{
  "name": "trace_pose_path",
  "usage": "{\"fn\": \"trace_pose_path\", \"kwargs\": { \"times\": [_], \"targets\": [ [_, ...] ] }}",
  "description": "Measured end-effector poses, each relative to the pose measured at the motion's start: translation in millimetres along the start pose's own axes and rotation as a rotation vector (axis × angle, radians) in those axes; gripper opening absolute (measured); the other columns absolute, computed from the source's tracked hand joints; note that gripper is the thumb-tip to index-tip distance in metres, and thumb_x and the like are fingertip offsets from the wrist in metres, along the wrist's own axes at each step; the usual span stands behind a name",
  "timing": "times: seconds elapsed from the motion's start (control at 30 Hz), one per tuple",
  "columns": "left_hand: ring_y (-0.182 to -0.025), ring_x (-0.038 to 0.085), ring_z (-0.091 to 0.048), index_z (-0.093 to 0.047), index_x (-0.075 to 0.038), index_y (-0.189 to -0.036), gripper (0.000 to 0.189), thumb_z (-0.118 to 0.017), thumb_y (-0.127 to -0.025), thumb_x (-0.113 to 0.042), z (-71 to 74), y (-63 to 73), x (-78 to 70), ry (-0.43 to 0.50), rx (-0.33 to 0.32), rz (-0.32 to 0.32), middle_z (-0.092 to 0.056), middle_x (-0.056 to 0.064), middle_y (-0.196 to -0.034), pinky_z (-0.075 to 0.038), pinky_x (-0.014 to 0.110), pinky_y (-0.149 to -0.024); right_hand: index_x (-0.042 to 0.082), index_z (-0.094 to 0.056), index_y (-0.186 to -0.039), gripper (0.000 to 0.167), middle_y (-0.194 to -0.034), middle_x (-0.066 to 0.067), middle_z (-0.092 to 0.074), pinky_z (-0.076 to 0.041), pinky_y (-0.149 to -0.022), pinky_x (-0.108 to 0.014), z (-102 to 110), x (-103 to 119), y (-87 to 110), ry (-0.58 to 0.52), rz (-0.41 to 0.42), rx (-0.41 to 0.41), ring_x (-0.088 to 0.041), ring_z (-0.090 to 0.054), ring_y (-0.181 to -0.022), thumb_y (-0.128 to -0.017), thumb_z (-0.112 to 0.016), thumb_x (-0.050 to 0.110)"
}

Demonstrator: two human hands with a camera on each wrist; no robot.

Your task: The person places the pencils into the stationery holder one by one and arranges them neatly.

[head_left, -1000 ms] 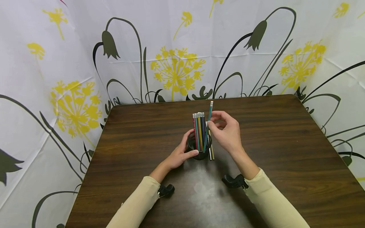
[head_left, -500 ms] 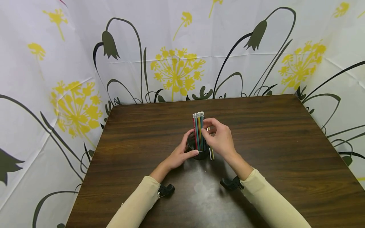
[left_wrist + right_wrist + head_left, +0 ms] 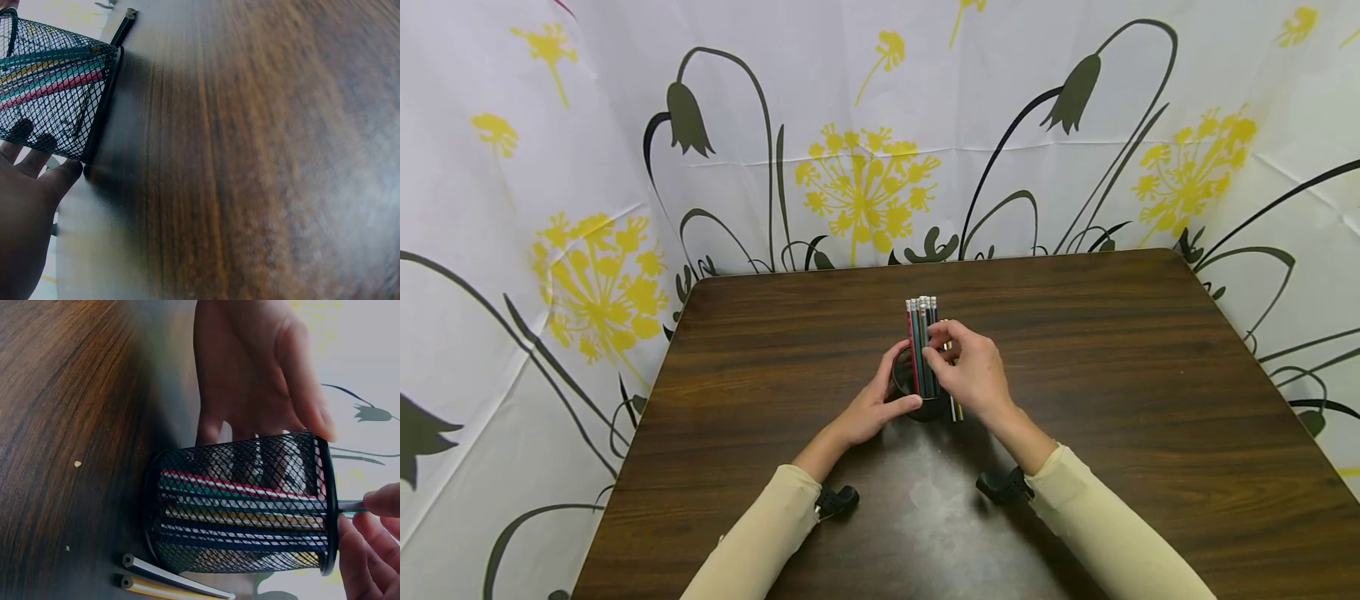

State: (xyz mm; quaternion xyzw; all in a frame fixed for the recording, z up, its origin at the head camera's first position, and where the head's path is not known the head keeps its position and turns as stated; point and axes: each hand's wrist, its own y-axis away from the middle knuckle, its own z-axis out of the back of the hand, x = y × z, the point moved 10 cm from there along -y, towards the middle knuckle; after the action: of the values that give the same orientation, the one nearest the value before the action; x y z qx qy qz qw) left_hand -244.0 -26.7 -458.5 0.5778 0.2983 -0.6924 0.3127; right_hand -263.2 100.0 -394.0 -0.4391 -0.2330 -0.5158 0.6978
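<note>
A black mesh pencil cup [image 3: 244, 506] stands on the table, with several pencils [image 3: 914, 346] in pink, teal, yellow and dark blue upright inside it. My left hand [image 3: 872, 407] grips the cup from its left side, thumb at the front rim. Thumb and fingers of my right hand [image 3: 972, 371] pinch a teal pencil [image 3: 352, 505] just above the rim; its lower part is inside the cup among the others. Beside the cup, on its right, a white pencil [image 3: 178, 577] and a yellow pencil [image 3: 153, 588] lie on the table, partly hidden by my right hand in the head view.
The brown wood-grain table [image 3: 760, 375] reaches to a floral curtain [image 3: 865, 100] at the back and sides. Dark wrist mounts [image 3: 837, 502] sit at both cuffs. Small pale specks [image 3: 77, 464] dot the tabletop near the cup.
The teal pencil, earlier tilted high at the cup's right side, has gone down into it and stands nearly upright. My right hand moved left and lower with it; my left hand stayed.
</note>
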Motion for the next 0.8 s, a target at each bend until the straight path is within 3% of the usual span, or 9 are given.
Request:
{"fn": "trace_pose_path", "kwargs": {
  "times": [0.57, 0.8],
  "targets": [
    [-0.135, 0.039, -0.038, -0.007, -0.013, -0.157, 0.079, -0.055, -0.097, 0.003, -0.7, -0.2, -1.4, 0.022, -0.008, -0.021, -0.028, 0.02, -0.153, -0.031, 0.061, -0.106, 0.016, -0.071, -0.103, 0.02, -0.079, 0.006, -0.069, -0.051, -0.055, -0.035, -4.3, -0.6, -0.6, 0.167, -0.022, -0.092, -0.009, -0.067, -0.064, -0.084, -0.078, 0.018],
    [-0.136, 0.038, -0.036, -0.007, -0.015, -0.157, 0.078, -0.057, -0.098, -0.002, -1.4, -0.8, -3.9, 0.004, 0.003, -0.017, -0.026, 0.019, -0.154, -0.031, 0.061, -0.106, 0.017, -0.073, -0.1, 0.019, -0.076, 0.009, -0.067, -0.05, -0.053, -0.036, -3.4, -1.1, -2.4, 0.214, -0.029, -0.129, -0.009, -0.067, -0.065, -0.082, -0.078, 0.019]
  ]
}}
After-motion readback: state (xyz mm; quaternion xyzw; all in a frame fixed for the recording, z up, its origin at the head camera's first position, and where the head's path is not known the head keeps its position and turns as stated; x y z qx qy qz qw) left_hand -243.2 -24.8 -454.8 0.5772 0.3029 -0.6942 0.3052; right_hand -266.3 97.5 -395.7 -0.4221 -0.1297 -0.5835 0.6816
